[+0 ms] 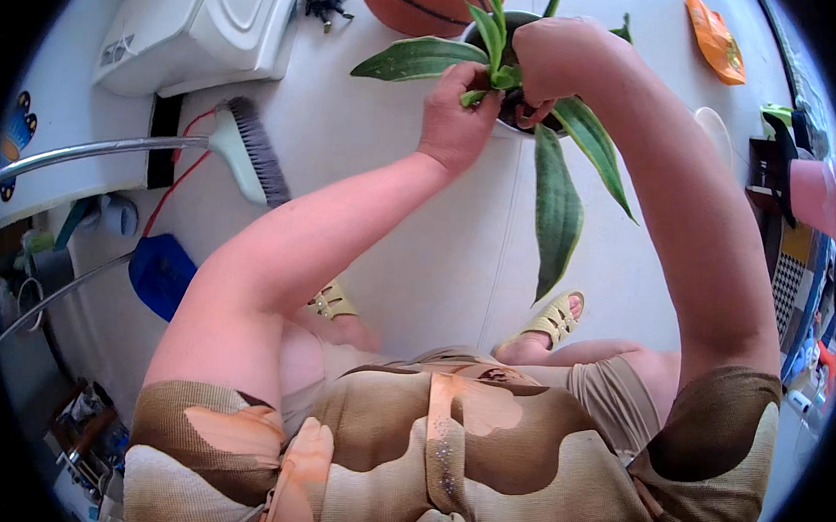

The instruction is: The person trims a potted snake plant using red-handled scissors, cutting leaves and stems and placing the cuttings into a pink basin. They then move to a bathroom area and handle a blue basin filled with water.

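Observation:
A snake plant with yellow-edged green leaves (559, 204) grows in a round white pot (514, 17) of dark soil at the top middle. Several of its long leaves hang over the rim. My left hand (458, 119) is at the pot's near left side, fingers and thumb closed around a short green leaf (472, 97) near the plant's base. Over the right part of the pot, my right hand (556, 60) reaches down with bent fingers close to the soil. The back of that hand hides most of its fingertips, so whether they grip anything is unclear.
A basketball (418, 5) sits just behind the pot. To the left are a broom (244, 152), a blue dustpan (162, 274) and a white cabinet-like appliance (197, 31). An orange packet (716, 42) lies on the floor at upper right. My sandalled feet flank the near floor.

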Demonstrator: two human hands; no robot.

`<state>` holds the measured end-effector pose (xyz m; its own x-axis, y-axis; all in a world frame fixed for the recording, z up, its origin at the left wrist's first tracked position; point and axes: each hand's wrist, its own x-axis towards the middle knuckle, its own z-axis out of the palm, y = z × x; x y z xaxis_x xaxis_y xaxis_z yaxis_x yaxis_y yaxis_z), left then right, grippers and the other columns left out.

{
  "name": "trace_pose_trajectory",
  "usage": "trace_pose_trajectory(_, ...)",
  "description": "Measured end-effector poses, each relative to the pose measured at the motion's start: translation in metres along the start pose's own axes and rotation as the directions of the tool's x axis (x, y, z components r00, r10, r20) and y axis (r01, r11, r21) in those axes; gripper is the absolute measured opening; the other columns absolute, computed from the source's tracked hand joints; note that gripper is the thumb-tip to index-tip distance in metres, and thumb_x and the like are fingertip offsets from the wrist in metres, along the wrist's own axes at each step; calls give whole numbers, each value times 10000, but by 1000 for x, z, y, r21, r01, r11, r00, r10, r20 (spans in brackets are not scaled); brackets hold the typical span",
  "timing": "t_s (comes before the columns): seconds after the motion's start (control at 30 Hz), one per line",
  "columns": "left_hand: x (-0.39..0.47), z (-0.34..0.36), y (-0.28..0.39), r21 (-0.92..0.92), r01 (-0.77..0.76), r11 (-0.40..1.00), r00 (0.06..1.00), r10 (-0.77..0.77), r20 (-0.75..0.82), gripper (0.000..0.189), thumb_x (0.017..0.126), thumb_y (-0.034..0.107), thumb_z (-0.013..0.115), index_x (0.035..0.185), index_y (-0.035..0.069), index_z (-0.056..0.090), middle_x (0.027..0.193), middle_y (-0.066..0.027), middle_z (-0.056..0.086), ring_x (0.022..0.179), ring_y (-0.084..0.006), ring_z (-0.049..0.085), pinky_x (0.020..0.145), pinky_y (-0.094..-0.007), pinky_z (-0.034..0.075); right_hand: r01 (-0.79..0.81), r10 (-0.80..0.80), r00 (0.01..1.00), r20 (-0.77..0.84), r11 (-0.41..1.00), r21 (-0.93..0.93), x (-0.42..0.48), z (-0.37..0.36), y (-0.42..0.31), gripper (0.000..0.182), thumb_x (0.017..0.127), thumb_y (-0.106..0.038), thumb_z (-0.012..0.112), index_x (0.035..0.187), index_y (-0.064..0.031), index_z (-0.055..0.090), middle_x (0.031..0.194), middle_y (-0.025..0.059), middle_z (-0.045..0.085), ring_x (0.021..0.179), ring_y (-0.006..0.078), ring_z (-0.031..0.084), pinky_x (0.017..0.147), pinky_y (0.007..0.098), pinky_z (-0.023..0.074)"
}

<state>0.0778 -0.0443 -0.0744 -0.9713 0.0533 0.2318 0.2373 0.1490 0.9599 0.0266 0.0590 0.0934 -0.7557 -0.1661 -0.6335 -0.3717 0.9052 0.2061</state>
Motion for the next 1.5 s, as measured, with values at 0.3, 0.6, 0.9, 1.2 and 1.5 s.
trace_pose_trajectory(0.3, -9, 9, 7, 9, 66, 998, 998, -66, 1, 162, 840, 40, 608, 987, 31, 540, 871, -50, 622, 774, -103, 595, 675, -258, 482, 5, -2, 999, -48, 999, 45, 20, 26, 4, 230, 574, -203, 726, 752, -58, 709, 774, 112, 681, 769, 268, 666, 675, 356, 536)
trace_pose_trajectory(0.6, -18, 13, 25, -539, 328, 776, 923, -384, 8, 179, 877, 42, 556, 1035, 45, 472, 946, -50, 587, 777, -109, 592, 647, -244, 501, 117, -118, 988, -96, 993, -16, 45, 20, 1, 189, 551, -133, 716, 721, -52, 697, 710, 117, 664, 715, 282, 662, 640, 360, 527)
trace_pose_trajectory(0.9, -11, 11, 22, -507, 372, 778, 909, -416, 28, 200, 875, 46, 560, 1053, 41, 468, 951, -61, 605, 807, -146, 643, 643, -257, 517, 160, -163, 983, -85, 986, -42, 58, 23, -3, 235, 559, -162, 722, 784, -90, 722, 754, 95, 684, 739, 273, 667, 659, 366, 525)
trace_pose_trajectory(1.2, -13, 19, 17, -369, 285, 885, 954, -298, 21, 176, 892, 63, 585, 1031, 44, 480, 937, -66, 619, 795, -139, 647, 625, -257, 527, 35, -26, 988, -151, 997, 62, 15, 58, 30, 178, 636, -200, 676, 746, -64, 710, 766, 126, 674, 779, 296, 663, 651, 381, 536)
trace_pose_trajectory(1.5, 6, 20, 4, -158, 156, 975, 979, -174, -106, 189, 730, 60, 689, 875, 36, 569, 845, -117, 613, 803, -288, 604, 734, -372, 470, 47, -38, 992, -118, 996, 75, 4, 35, 7, 188, 625, -180, 727, 767, -58, 718, 778, 120, 681, 765, 276, 667, 657, 367, 534)
